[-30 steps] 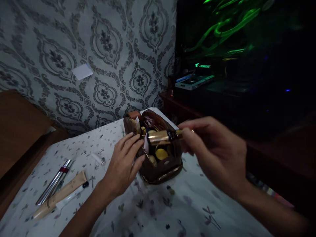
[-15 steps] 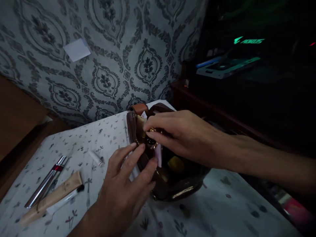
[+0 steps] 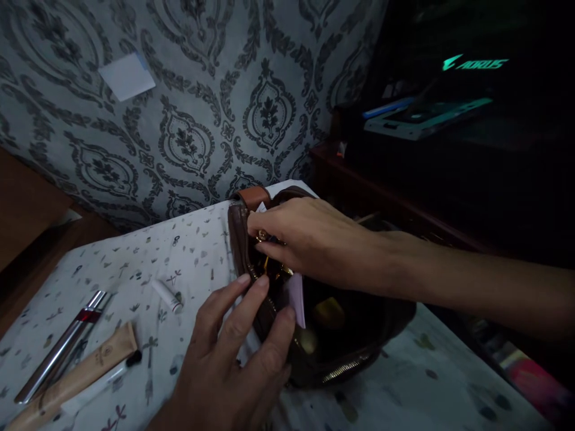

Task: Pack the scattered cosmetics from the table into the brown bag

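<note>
A dark brown zippered bag [image 3: 240, 239] stands unzipped on the table, with a tan leather tab at its far left corner. My left hand [image 3: 238, 347] rests spread on the near left rim, its fingertips touching the zipper edge. Reaching over the bag from the right, my right hand [image 3: 309, 239] has thumb and fingers bent down inside it. A small shiny gold item [image 3: 262, 235] shows between those fingertips; its kind is not clear. Beside my left fingers a pale pink flat piece [image 3: 295, 299] stands in the bag. A yellow item [image 3: 329, 312] lies deeper in the dark interior.
Left on the patterned tablecloth [image 3: 135, 251] lie a silver tube with a red band [image 3: 63, 347], a beige squeeze tube [image 3: 90, 371], a clear tube with a black end [image 3: 103, 383] and a white stick [image 3: 167, 295]. Behind is a papered wall; a dark desk edge [image 3: 359, 179] borders the right.
My right hand has shifted slightly left within the bag, and more gold shows below its fingers. My left hand stays at the rim. The view has moved a little.
</note>
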Tool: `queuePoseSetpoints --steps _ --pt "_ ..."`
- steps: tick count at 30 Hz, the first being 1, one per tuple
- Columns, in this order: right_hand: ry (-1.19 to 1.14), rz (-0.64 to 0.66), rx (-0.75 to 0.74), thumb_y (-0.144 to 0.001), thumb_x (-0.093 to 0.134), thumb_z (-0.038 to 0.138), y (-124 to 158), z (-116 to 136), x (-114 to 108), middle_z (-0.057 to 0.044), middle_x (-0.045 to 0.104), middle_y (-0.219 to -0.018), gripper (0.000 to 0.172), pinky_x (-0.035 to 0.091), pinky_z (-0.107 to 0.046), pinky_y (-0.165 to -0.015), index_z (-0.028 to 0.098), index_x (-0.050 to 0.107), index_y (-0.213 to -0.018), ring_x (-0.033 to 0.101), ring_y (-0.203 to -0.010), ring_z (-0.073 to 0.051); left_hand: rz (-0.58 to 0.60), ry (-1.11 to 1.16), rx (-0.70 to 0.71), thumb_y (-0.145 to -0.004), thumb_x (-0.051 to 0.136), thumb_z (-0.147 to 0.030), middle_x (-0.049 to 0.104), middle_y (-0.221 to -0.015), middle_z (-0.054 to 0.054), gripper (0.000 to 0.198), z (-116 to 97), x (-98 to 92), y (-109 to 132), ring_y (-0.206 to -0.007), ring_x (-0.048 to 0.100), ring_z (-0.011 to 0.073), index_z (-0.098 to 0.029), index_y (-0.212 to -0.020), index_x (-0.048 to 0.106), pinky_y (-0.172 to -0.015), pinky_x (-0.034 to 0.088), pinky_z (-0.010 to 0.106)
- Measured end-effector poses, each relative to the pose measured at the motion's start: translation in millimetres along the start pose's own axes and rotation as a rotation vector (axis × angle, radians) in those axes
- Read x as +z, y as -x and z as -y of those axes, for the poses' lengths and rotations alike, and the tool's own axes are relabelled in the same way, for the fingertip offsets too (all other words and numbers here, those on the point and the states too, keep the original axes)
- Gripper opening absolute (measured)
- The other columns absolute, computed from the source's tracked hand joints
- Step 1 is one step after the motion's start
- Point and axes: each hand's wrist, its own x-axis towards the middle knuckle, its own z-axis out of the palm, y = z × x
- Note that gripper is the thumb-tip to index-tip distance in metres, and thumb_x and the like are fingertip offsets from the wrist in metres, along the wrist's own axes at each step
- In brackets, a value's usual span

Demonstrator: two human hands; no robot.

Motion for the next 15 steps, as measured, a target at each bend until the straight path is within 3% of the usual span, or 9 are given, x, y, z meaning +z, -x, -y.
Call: queuePoseSetpoints --steps 8,15 --pt "-0.035 0.061 0.041 -0.08 0.071 0.012 -3.6 -5.1 -2.9 0.0 0.063 -0.074 0.009 0.027 -0.026 -0.057 0.02 0.068 -0.08 0.055 -0.065 -0.012 0.001 0.003 0.02 -0.094 0.058 -0.02 0.05 -0.151 0.013 0.045 0.4 0.5 1.0 -0.143 0.042 0.0311 -0.023 -0.139 0.055 -0.108 0.051 0.049" --pt "-0.128 -0.074 -0.015 -0.086 0.066 0.017 0.8 -15.3 -7.0 0.003 0.064 -0.071 0.007 0.029 -0.023 -0.055 0.019 0.071 -0.083 0.052 -0.06 -0.008 0.012 -0.02 0.066 -0.095 0.055 -0.021 0.05 -0.151 0.014 0.043 1.9 0.3 0.0 -0.144 0.042 0.0311 -0.02 -0.138 0.055 -0.109 0.051 0.049"
